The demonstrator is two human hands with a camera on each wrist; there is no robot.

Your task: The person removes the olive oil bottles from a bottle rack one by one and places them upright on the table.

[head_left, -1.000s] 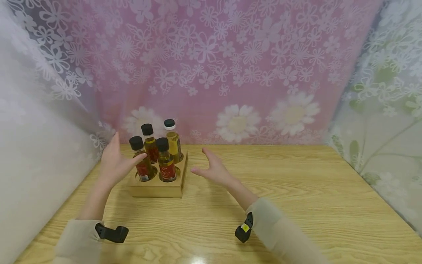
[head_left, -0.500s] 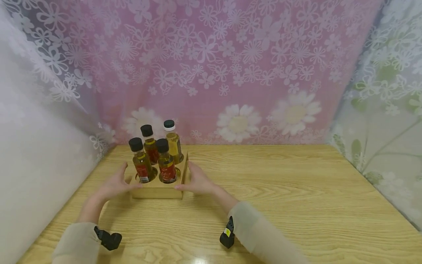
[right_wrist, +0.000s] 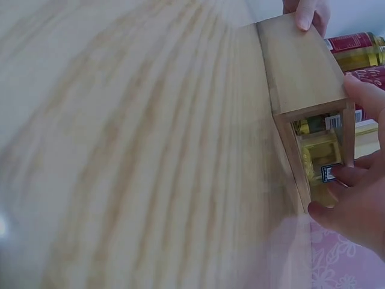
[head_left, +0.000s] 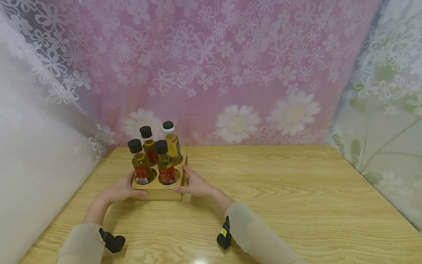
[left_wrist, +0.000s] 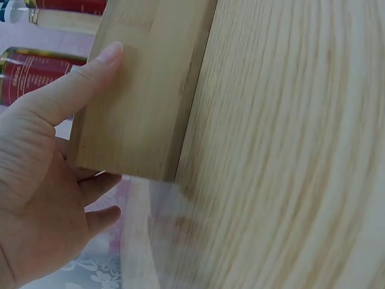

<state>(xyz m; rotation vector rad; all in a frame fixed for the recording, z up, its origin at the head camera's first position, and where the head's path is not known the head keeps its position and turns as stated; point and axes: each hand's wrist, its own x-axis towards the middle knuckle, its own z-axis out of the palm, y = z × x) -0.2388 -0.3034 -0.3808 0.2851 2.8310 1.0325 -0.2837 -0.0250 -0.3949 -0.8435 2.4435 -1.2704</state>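
**Wooden rack point(head_left: 156, 194) gripped at both ends**

It sits on the desk's point(head_left: 280, 205) left side, four oil bottles point(head_left: 166, 172) standing in its holes. Left hand point(head_left: 119, 190) and right hand point(head_left: 199, 184) grip it, thumbs point(left_wrist: 90, 75) in front, fingers point(right_wrist: 352, 174) at the sides. Stiff, probably heavy; the bottles look breakable, so best held low and level.

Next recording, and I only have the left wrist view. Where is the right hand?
Observer: The right hand holds the right end of the wooden holder.
Operator: I see only parts of bottles. How many show in all?
Observer: The head view shows four bottles standing in the holder.
Operator: Is the holder's right end solid?
Observer: No, the right wrist view shows that end open, with glass visible inside.
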